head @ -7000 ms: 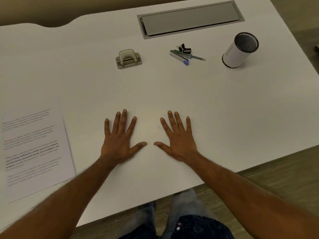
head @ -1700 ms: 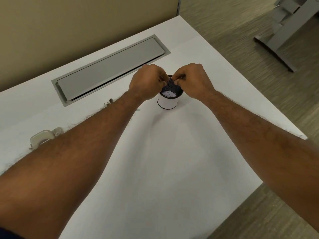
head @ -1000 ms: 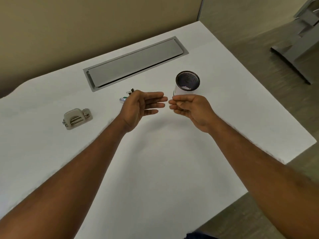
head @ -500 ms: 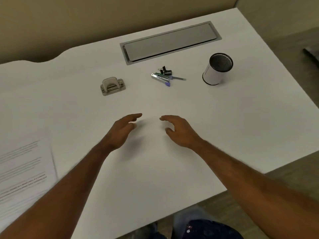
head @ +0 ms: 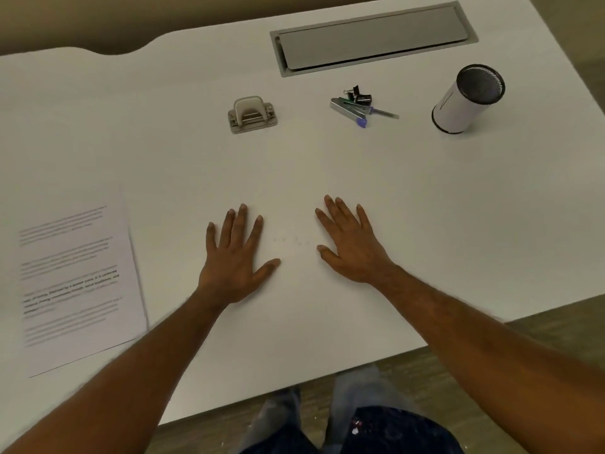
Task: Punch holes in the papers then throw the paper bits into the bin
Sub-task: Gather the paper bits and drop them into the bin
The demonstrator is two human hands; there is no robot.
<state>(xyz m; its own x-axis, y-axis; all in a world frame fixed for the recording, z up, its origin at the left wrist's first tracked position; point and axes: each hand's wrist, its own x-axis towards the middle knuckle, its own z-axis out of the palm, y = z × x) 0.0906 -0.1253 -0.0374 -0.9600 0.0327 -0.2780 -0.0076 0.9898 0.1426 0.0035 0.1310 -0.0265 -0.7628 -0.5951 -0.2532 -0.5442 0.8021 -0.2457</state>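
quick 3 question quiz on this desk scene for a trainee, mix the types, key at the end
1. True or false: the left hand and the right hand both lie flat on the desk, holding nothing.
2. Fill in: the stapler lies between the hole punch and the ____.
3. Where are the papers?
A) on the desk at the person's left, apart from both hands
B) under the hole punch
C) under the right hand

Key: 1 true; 2 bin; 3 A
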